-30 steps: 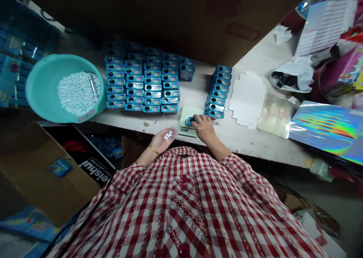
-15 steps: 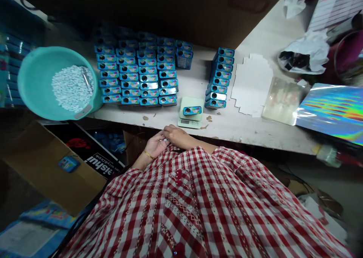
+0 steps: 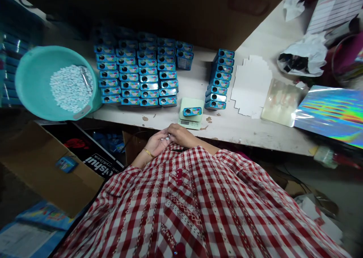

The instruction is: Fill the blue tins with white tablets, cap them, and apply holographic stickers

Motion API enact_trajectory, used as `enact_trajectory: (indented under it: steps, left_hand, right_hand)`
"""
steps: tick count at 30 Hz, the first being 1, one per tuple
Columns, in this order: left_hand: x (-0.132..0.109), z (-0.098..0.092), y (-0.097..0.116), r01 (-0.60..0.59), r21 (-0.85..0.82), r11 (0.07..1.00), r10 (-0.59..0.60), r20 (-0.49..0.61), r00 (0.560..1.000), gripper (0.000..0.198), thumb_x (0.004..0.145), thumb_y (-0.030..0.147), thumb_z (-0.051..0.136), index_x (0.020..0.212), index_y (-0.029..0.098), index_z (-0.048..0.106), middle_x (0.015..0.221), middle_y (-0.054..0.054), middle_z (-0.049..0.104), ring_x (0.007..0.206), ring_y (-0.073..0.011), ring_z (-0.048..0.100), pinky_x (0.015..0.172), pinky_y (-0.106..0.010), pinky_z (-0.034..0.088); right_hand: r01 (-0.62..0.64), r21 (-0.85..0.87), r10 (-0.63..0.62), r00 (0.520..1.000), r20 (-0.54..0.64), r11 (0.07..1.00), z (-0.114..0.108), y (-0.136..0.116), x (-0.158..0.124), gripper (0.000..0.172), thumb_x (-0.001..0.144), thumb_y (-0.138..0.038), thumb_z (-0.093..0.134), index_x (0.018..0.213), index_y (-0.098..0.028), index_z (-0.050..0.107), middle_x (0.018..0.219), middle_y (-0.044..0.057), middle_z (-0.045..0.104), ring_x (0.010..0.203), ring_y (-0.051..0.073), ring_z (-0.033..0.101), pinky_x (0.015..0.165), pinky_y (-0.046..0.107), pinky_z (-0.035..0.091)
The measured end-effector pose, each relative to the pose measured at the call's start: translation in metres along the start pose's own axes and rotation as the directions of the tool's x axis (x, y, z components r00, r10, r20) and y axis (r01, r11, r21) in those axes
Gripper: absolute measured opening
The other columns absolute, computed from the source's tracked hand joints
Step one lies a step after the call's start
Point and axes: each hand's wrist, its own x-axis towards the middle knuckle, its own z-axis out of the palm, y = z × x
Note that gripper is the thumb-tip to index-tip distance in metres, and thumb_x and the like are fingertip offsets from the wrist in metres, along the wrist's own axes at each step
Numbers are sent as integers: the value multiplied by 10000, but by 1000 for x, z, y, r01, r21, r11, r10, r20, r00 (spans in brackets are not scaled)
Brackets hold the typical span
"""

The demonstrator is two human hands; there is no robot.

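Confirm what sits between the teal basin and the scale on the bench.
Head view: a block of blue tins, packed in rows on the bench, fills the stretch between the teal basin and the scale.

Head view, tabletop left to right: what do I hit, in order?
Teal basin of white pellets → block of blue tins → scale with one blue tin on it → column of blue tins → white die-cut card → clear sheet → holographic sheet.
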Motion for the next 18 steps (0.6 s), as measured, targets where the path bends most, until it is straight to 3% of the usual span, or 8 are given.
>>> enact_trajectory:
  steps: [3, 5, 10, 13, 18]
  left_hand:
    - [6, 21, 11, -35, 13, 999, 35, 7, 999, 271, 691, -13, 487, 885, 84, 649, 913, -104, 678, 870, -148, 632, 822, -262, 494]
    - [13, 34, 18, -74, 84, 994, 77, -35, 996, 247, 689, -15, 507, 875, 71, 644, 867, -110, 672, 828, -143, 631, 770, -246, 494]
    - [35, 55, 23, -186, 339, 922, 215, -51, 975, 200, 677, -25, 532, 796, 94, 641, 713, -41, 603, 617, -85, 548, 578, -202, 421]
    - [48, 63, 23, -253, 565, 786, 321, -23, 947, 189, 672, -24, 547, 740, 127, 637, 711, -25, 569, 611, -104, 515, 586, -230, 407]
    - [59, 84, 27, -399, 802, 444, 451, 185, 873, 215, 673, -29, 539, 644, 171, 612, 809, -61, 563, 934, -223, 520, 891, -315, 399]
  right_hand:
    - [-51, 55, 61, 978, -201, 997, -27, 14, -7, 130, 830, -123, 490, 906, -138, 594, 898, 65, 570, 855, 157, 509, 785, 268, 424]
    - [-90, 16, 91, 951, -295, 996, -42, 28, -9, 141, 849, -143, 466, 911, -139, 592, 898, 74, 571, 865, 166, 508, 793, 279, 422]
    - [-226, -197, 163, 943, -291, 954, -53, 60, -3, 198, 886, -173, 439, 943, -153, 627, 966, 106, 593, 912, 199, 508, 842, 317, 414]
    - [-234, -229, 164, 944, -285, 945, -52, 65, -5, 220, 902, -206, 448, 1006, -168, 638, 1021, 103, 607, 937, 200, 525, 842, 315, 431]
    - [-209, -110, 138, 880, -455, 972, -58, 62, -30, 257, 933, -254, 409, 1005, -181, 645, 979, 91, 633, 948, 183, 566, 861, 320, 460]
